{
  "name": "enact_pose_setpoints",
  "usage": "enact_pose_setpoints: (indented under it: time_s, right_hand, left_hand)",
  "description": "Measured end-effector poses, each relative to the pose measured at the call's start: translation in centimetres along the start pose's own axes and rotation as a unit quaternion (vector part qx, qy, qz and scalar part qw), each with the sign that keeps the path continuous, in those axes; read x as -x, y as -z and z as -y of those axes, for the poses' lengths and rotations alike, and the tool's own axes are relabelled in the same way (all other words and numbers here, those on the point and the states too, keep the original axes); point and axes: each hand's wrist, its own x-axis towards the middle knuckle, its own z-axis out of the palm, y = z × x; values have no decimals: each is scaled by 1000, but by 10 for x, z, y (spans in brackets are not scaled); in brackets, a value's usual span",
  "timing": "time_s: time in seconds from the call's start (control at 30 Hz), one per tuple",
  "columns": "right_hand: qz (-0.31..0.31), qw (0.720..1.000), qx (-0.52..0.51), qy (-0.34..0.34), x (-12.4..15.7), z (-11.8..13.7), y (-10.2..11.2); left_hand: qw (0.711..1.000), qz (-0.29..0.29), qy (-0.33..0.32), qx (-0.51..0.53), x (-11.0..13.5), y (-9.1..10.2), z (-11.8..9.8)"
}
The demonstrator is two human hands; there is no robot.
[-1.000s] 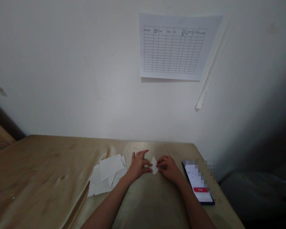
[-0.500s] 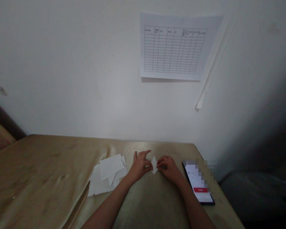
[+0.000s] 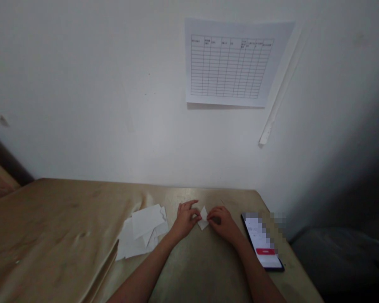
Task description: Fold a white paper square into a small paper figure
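Observation:
A small white folded paper (image 3: 203, 217), roughly diamond-shaped, is between my two hands just above or on the tabletop; I cannot tell which. My left hand (image 3: 186, 219) pinches its left side between thumb and index finger, with the other fingers stretched out beyond it. From the other side, my right hand (image 3: 220, 219) pinches the right edge, its fingers curled. Left of my left forearm lies a loose pile of white paper pieces (image 3: 145, 223), some torn at the edges.
A phone (image 3: 262, 244) with a lit screen lies right of my right forearm. The table (image 3: 66, 235) has a wrinkled tan cover and meets a white wall. A printed table sheet (image 3: 229, 67) hangs on that wall. A dark object (image 3: 337, 256) sits beyond the right edge.
The lower part of the folded paper has spread wider, and my left thumb and index finger have shifted slightly up and left. My right hand has barely moved.

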Motion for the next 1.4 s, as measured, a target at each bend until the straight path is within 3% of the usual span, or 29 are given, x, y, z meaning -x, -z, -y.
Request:
enact_pose_setpoints:
  time_s: [0.43, 0.7, 1.07, 1.4]
  right_hand:
    - [5, 995, 97, -6, 0, 7, -10]
    - [-4, 995, 99, 5, -1, 2, -12]
    - [-22, 994, 106, -3, -2, 3, -15]
    - [-76, 987, 139, -33, -2, 2, -22]
  left_hand:
    - [1000, -2, -17, -10, 1, 1, 0]
    - [998, 29, -16, -50, 3, 6, -3]
    - [996, 15, -14, -82, 4, 7, -10]
    - [997, -2, -16, -81, 5, 3, -11]
